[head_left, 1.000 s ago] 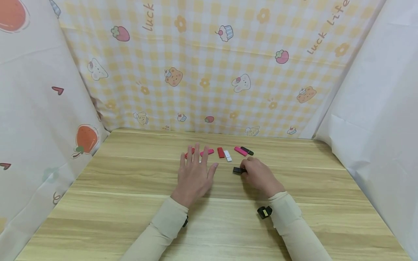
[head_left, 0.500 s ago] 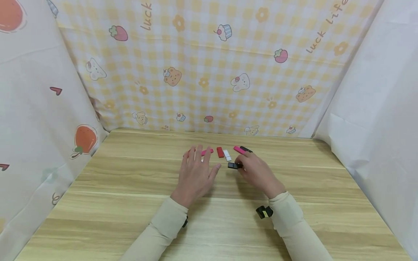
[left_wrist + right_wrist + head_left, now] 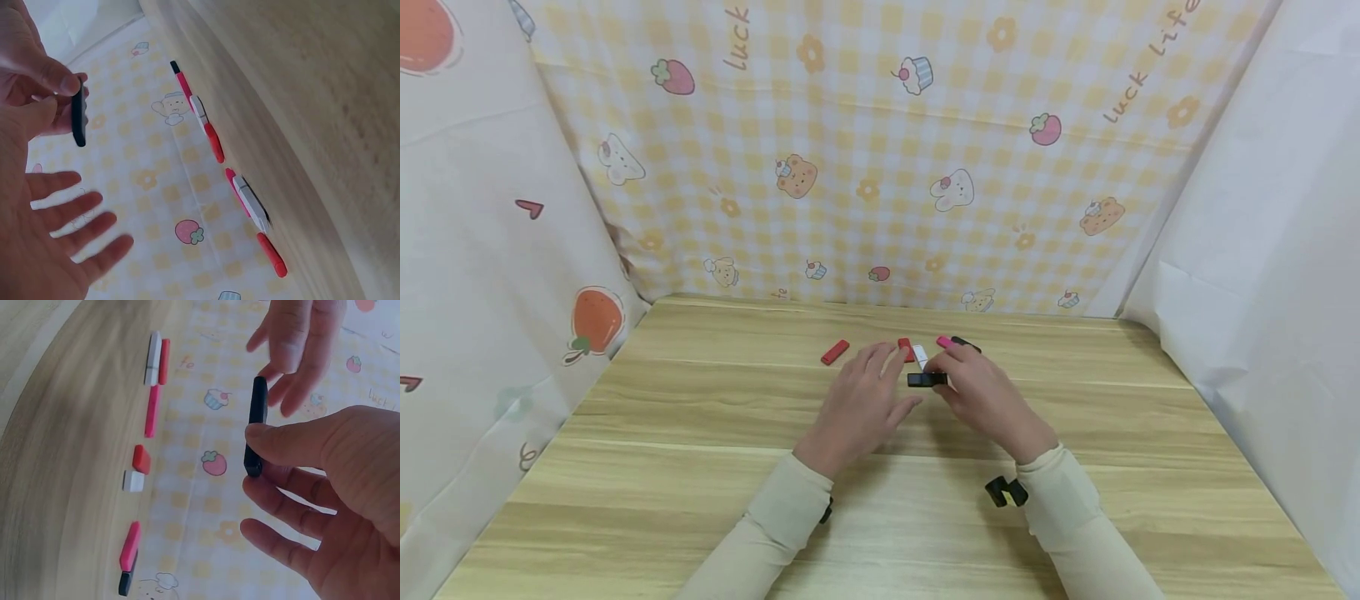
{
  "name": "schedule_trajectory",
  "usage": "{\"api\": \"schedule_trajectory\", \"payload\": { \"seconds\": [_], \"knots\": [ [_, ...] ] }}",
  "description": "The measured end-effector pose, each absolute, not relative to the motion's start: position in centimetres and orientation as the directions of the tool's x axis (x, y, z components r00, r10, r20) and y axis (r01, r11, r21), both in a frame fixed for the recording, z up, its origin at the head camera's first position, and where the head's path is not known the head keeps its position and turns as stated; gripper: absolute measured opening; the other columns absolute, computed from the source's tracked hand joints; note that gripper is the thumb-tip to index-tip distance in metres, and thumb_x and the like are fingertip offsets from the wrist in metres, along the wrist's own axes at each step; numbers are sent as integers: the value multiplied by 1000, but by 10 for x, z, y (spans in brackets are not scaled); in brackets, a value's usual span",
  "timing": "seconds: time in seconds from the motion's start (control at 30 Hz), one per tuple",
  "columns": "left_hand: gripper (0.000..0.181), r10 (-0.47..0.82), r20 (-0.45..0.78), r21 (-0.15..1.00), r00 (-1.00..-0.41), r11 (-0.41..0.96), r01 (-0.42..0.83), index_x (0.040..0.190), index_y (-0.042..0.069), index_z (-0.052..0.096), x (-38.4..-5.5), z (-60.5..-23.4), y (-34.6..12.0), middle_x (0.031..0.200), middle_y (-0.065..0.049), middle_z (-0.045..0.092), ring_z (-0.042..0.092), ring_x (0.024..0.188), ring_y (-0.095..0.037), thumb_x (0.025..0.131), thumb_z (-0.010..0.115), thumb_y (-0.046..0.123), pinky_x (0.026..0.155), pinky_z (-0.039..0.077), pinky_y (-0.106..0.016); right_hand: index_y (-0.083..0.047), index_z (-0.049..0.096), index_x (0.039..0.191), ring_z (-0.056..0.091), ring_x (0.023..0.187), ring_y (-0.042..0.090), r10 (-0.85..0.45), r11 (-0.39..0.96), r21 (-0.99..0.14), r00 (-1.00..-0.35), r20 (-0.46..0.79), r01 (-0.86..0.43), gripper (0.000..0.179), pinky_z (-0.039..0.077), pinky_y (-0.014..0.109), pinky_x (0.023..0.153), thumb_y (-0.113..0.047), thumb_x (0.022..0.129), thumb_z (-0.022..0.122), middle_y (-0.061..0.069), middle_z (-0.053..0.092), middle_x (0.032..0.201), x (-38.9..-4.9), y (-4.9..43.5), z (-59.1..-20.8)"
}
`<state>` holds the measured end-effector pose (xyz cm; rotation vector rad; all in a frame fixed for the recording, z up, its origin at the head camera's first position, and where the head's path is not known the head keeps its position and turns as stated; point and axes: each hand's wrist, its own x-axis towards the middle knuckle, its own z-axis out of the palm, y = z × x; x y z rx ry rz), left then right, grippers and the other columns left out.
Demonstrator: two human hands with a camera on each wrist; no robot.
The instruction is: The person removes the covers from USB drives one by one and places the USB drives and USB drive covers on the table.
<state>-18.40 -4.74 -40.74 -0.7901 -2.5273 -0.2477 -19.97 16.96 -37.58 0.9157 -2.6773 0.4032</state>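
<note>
In the head view my right hand pinches a black USB stick between thumb and fingers, raised above the table. The right wrist view shows the thumb pressed on the lower part of the black USB stick, its other end pointing at the left hand. My left hand hovers beside it with fingers extended and holds nothing. Behind the hands lie a red USB stick, another red one, a white one, a pink one and a second black one.
The wooden table carries the loose sticks in a row toward its back. A pink stick and another white one show in the right wrist view. A checked curtain hangs behind, with white cloth at the side.
My right hand has lifted the black USB stick and carried it left, toward the left hand. The left hand has moved right, uncovering the left red stick and covering the pink one beside it.
</note>
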Motion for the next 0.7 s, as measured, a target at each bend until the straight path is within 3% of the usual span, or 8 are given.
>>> {"api": "schedule_trajectory", "payload": {
  "seconds": [0.23,0.43,0.7],
  "knots": [
    [54,546,542,-47,-638,778,626,138,1,67,-183,-409,-47,130,-11,75,71,123,-26,103,74,41,106,59,-39,-5,78,111,69,123,31,-589,705,-164,-698,408,-690,27,59,48,105,-1,87,89,8,73,113,-197,168,-375],
    [40,533,582,-62,-614,782,620,121,3,75,-182,-407,-47,112,-6,80,76,108,-22,98,82,36,88,62,-35,-6,78,110,68,113,25,-591,697,-154,-683,428,-700,27,62,43,98,-2,86,90,6,71,111,-196,167,-376],
    [32,538,594,-84,-598,780,620,111,4,77,-183,-407,-47,103,-5,80,76,100,-21,98,82,33,81,61,-34,-7,78,110,63,105,21,-602,686,-158,-676,425,-710,25,61,38,90,-4,88,89,5,69,110,-196,168,-375]
  ]
}}
